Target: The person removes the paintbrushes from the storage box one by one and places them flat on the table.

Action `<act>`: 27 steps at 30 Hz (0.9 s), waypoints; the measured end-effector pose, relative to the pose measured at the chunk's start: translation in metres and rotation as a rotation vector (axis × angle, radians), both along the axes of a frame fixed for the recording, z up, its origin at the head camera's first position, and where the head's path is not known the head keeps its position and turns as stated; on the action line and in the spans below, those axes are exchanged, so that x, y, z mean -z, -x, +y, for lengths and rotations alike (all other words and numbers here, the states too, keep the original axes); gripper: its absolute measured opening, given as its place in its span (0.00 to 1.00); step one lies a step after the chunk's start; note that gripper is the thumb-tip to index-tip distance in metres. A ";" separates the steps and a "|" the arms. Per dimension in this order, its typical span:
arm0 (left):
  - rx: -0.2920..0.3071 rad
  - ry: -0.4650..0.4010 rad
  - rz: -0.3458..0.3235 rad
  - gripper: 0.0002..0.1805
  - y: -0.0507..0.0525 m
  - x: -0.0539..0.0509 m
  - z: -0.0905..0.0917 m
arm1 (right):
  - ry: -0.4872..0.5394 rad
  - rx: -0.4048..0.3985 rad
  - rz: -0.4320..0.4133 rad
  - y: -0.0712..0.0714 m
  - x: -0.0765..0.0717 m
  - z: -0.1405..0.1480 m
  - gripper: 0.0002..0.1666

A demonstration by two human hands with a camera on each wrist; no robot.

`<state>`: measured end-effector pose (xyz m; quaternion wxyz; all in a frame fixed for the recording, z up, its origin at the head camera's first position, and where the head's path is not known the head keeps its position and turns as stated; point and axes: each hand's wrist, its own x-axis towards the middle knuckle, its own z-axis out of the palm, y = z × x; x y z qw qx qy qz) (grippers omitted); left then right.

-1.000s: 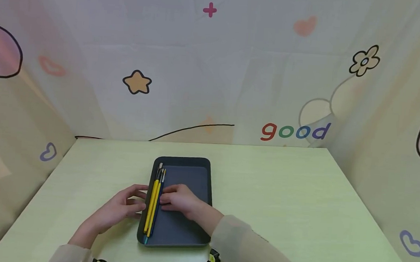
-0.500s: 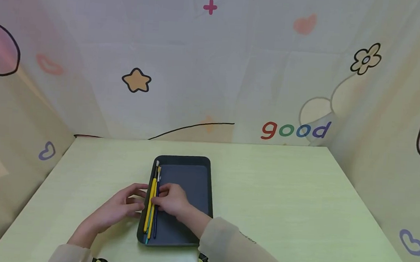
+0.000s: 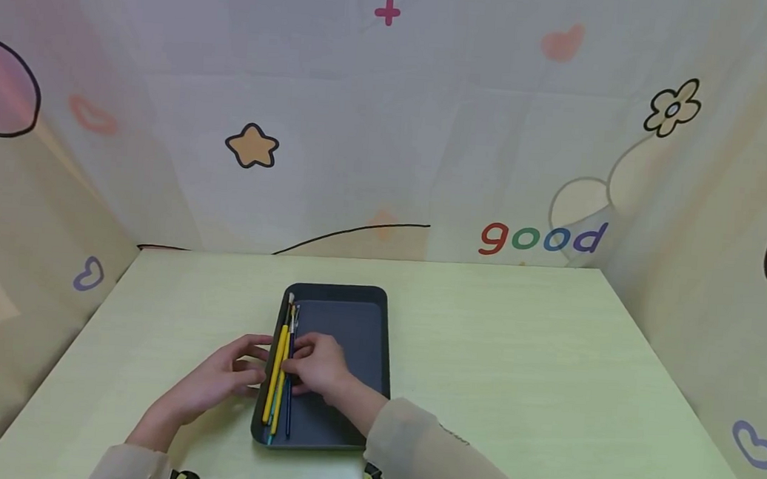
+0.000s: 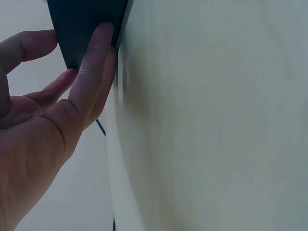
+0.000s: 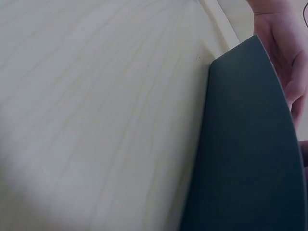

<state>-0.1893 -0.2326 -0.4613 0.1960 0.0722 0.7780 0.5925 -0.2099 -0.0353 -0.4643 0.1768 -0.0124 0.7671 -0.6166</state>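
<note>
Yellow slim-handled paintbrushes (image 3: 274, 382) lie beside the right grip (image 3: 321, 367), toward nine o'clock; whether it pinches one, I cannot tell.

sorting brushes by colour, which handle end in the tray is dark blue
In the head view, the rightmost handle end in the tray, nearest the right hand; the others showing, to its left, are yellow or teal.

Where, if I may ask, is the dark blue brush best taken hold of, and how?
Perhaps mid-handle on the dark blue brush, from the right: it is long and slim, nearly lengthwise in the tray, with yellow-handled brushes crowding its left and more open tray floor at right.
</note>
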 end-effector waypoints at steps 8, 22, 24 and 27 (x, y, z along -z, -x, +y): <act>0.000 -0.007 -0.004 0.33 -0.001 0.000 0.001 | 0.004 0.013 -0.033 0.000 -0.001 0.005 0.20; -0.010 -0.026 -0.015 0.32 -0.002 -0.002 0.001 | 0.014 -0.022 -0.014 0.005 -0.007 0.026 0.19; -0.011 -0.025 -0.016 0.33 -0.003 -0.002 0.001 | 0.020 -0.021 -0.018 0.005 -0.009 0.029 0.19; -0.013 -0.024 -0.019 0.33 -0.002 -0.002 0.001 | 0.034 -0.019 -0.025 0.005 -0.014 0.033 0.19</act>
